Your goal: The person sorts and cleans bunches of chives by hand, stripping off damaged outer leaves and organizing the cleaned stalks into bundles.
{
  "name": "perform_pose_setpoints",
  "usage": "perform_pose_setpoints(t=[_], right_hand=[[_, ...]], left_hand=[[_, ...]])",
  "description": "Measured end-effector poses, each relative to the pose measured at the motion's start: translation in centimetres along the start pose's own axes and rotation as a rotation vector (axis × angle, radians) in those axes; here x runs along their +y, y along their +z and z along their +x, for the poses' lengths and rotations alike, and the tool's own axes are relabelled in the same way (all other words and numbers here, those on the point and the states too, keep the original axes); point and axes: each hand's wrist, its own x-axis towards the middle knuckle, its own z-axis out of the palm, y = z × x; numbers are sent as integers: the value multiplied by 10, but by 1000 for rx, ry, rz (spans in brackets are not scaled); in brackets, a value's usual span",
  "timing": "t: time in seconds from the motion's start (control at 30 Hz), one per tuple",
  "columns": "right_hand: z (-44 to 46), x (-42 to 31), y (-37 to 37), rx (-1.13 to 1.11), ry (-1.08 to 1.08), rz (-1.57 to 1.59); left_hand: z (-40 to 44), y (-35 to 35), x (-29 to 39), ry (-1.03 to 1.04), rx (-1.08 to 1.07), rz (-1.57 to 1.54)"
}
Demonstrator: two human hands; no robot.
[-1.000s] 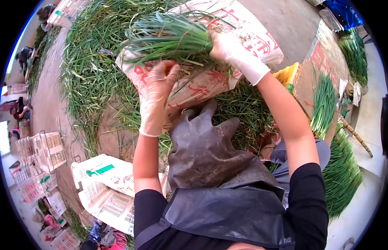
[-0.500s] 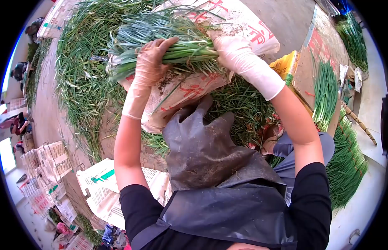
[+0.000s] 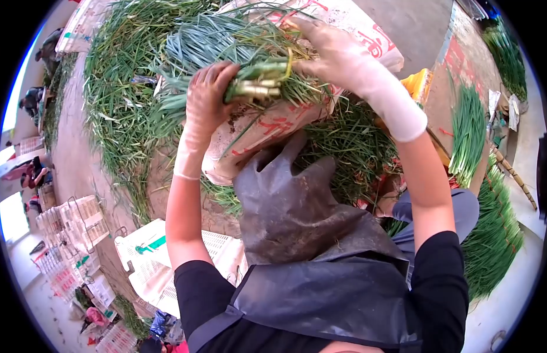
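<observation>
My left hand (image 3: 210, 94), in a thin pale glove, is closed around a bunch of green chives (image 3: 256, 85) held over the sacks. Its pale cut stem ends face me, to the right of the fingers. A yellow leaf (image 3: 289, 63) stands up at those ends. My right hand (image 3: 332, 53), also gloved, is just right of the bunch, with thumb and fingers spread apart. Whether the thumb touches the yellow leaf, I cannot tell. Beneath and behind lie more blue-green chives (image 3: 203, 41) on a white sack with red print (image 3: 267, 132).
Loose green leaves (image 3: 117, 100) cover the floor at left and beside my dark apron (image 3: 291, 200). Tidy chive bundles (image 3: 467, 135) lie at right, near a yellow box (image 3: 417, 85) and a larger green pile (image 3: 491, 235). White crates (image 3: 147, 253) stand lower left; people are farther left.
The bunch has turned so its stem ends now face me. My right hand has released the stem end, opening and shifting slightly right and up. My left hand still grips the bunch.
</observation>
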Motion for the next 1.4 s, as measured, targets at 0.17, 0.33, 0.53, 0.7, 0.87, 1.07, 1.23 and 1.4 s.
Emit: perform_pose_setpoints(t=[0.17,0.33,0.53,0.7,0.87,1.07,1.23,1.4], right_hand=[[-14,-36,40,-38,138,-39],[-10,-65,96,-221,-100,-403],[-9,-22,68,-219,-56,74],[-15,28,79,-143,-41,-71],[-6,-7,60,405,173,-430],[34,-88,97,81,186,270],[55,-86,95,-169,205,1095],[54,-89,79,-93,107,1096]], left_hand=[[-40,24,-19,194,53,219],[-13,2,-2,136,-37,328],[-3,9,-18,140,-154,160],[-22,-7,-45,25,349,-153],[-49,-23,-86,-342,651,-1198],[-16,-25,-30,-556,440,-934],[-10,-24,-31,-64,348,-323],[-31,19,-73,-132,242,-701]])
